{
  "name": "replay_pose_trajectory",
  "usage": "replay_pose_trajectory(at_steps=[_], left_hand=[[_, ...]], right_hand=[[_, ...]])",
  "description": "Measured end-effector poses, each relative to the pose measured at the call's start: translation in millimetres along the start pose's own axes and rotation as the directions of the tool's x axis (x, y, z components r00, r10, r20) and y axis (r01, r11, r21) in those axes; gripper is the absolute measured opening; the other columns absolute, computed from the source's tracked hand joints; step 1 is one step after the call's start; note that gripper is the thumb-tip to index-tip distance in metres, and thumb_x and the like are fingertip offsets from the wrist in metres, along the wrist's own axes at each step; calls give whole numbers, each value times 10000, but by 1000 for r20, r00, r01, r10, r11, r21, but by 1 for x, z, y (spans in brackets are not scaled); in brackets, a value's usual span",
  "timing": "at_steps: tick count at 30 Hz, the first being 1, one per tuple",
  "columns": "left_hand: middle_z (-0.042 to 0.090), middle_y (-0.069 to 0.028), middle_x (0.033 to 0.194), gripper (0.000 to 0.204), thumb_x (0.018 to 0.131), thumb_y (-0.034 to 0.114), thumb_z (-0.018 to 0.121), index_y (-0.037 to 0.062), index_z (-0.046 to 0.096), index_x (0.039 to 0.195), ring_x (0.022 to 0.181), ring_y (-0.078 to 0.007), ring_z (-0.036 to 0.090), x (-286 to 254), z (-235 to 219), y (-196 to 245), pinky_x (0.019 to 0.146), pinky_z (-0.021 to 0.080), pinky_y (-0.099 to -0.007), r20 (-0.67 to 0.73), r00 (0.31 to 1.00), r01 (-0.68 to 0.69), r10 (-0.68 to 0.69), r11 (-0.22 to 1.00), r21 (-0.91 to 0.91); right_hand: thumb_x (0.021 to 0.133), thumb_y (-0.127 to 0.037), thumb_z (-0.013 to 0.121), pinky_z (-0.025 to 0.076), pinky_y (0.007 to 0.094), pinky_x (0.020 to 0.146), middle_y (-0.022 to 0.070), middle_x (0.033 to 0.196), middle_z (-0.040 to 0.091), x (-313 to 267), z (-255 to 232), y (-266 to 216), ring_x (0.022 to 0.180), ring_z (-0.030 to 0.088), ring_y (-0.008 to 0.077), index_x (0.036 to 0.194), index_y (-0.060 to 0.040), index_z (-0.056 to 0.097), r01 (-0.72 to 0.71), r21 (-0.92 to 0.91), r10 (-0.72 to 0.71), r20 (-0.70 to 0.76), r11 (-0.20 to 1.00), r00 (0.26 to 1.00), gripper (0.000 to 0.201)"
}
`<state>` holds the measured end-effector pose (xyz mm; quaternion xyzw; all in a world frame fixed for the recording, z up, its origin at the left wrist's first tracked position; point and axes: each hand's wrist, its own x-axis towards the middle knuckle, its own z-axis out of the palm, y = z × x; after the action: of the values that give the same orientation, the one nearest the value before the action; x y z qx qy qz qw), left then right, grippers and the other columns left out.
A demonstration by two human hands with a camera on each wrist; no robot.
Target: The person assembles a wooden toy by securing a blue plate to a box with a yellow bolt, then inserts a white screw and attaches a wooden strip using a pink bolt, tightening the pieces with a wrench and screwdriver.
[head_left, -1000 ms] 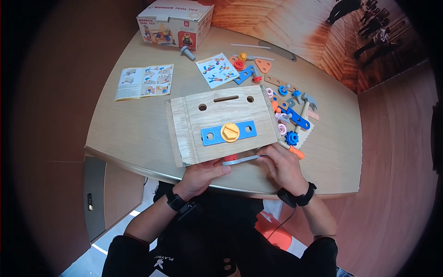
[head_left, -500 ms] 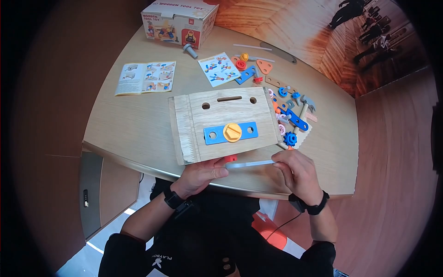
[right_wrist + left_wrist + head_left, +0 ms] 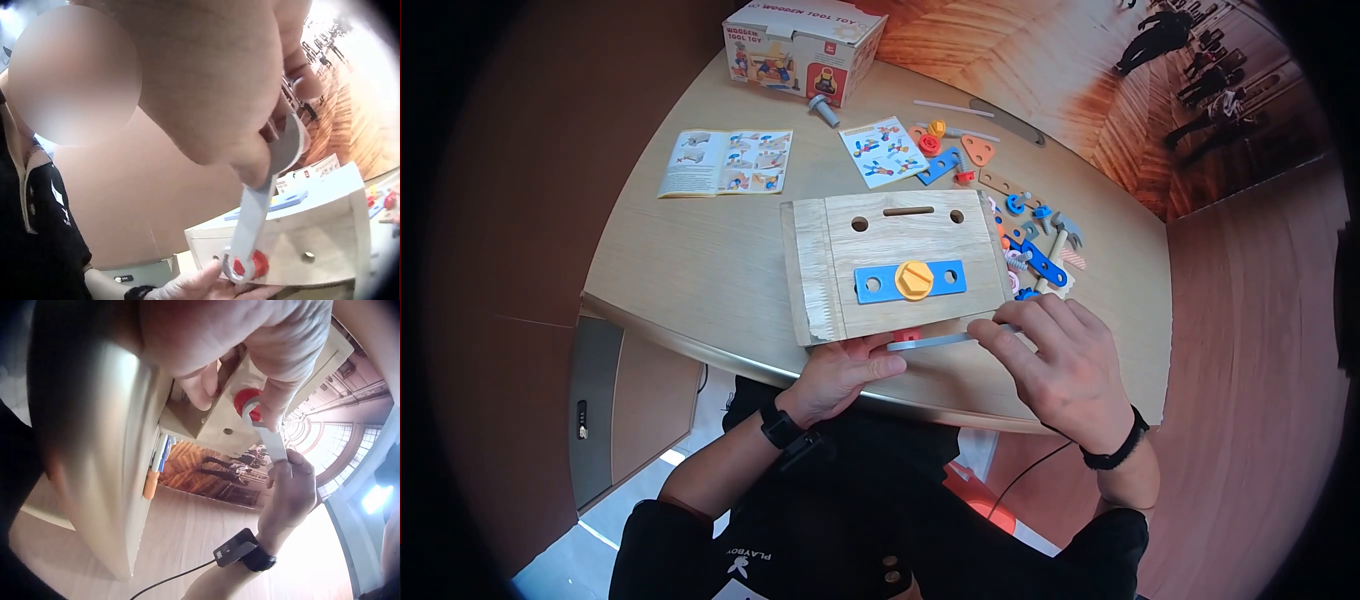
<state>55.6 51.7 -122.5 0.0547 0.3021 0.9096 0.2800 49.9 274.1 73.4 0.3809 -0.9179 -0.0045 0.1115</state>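
A wooden toy box (image 3: pixel 880 242) is raised at the table's near edge, tilted. On its face lies a blue strip (image 3: pixel 888 282), held by a yellow slotted bolt (image 3: pixel 914 280). My left hand (image 3: pixel 835 378) grips the near panel, fingers behind it and thumb beside the red nut (image 3: pixel 244 397). Around that nut sits the head of a grey toy wrench (image 3: pixel 251 219). My right hand (image 3: pixel 1065 365) pinches the wrench's far end between thumb and fingers. In the right wrist view, part of the red nut is hidden behind the wrench.
Behind the box stand a carton (image 3: pixel 800 50) and a grey bolt (image 3: pixel 824 110). An open leaflet (image 3: pixel 725 162) and a picture card (image 3: pixel 882 152) lie on the table (image 3: pixel 690 260). To the right are scattered toy parts, including a hammer (image 3: pixel 1065 238) and a blue strip (image 3: pixel 1040 262).
The right hand swung outward with the wrench's end, then came up and forward over it, still holding it. The left hand and the wooden box stay nearly in place.
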Motion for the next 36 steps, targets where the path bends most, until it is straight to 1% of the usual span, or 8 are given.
replay_pose_trajectory(at_steps=[15,20,23,27,29,32,34,36], left_hand=[[594,-82,1422,556,918,-89,690,54,537,1433,1308,-199,568,1,0,-7,1093,485,-344,-91,996,-22,23,1000,12],[670,-76,1293,427,926,-32,708,44,622,1338,1165,-155,635,-1,8,0,973,531,-318,-262,959,18,105,904,426],[688,-73,1250,379,939,-21,695,47,642,1308,1113,-151,651,1,-16,-19,949,539,-320,-178,978,-5,107,870,493],[672,-74,1278,415,928,-29,707,47,623,1327,1143,-155,642,-1,-5,-16,960,543,-321,-107,973,-134,206,875,465],[649,-78,1312,494,906,-62,719,49,585,1368,1196,-167,622,2,8,-9,1003,540,-323,-218,974,-52,64,997,61],[613,-88,1369,588,875,-117,716,48,543,1412,1254,-192,595,4,6,-10,1063,524,-338,-140,985,-95,102,994,56],[598,-93,1388,608,867,-145,708,48,534,1417,1283,-215,582,6,7,-10,1087,516,-352,-159,982,-89,106,990,110],[585,-96,1402,617,867,-151,703,49,525,1423,1294,-227,577,7,8,-11,1089,517,-359,-149,979,-127,140,987,95]], right_hand=[[777,-167,674,436,285,654,18,879,497,55,-14,-37,823,561,144,890,-94,628,159,-97,-147,118,983,982,142],[769,-175,682,451,277,677,23,886,510,62,-3,-48,833,562,147,852,-82,627,217,-7,-216,67,976,974,136],[765,-172,684,459,274,688,29,908,534,60,-4,-52,849,568,151,846,-67,642,285,-37,-282,69,958,957,139],[764,-174,687,462,270,687,33,919,547,59,-12,-46,856,574,161,871,-58,663,291,-79,-283,93,954,955,159],[765,-178,690,464,270,686,34,916,546,54,-16,-38,850,576,164,902,-56,670,253,-80,-244,105,964,964,184],[767,-181,693,477,282,687,41,942,568,45,-16,-25,859,593,177,994,-52,685,199,-91,-182,169,976,969,261],[750,-180,678,413,278,633,26,893,550,37,-2,-15,814,576,152,877,-74,618,197,-96,-204,-60,976,977,175],[745,-181,684,418,280,624,26,905,554,31,0,-10,808,580,151,912,-67,630,181,-83,-187,-64,980,980,209]])
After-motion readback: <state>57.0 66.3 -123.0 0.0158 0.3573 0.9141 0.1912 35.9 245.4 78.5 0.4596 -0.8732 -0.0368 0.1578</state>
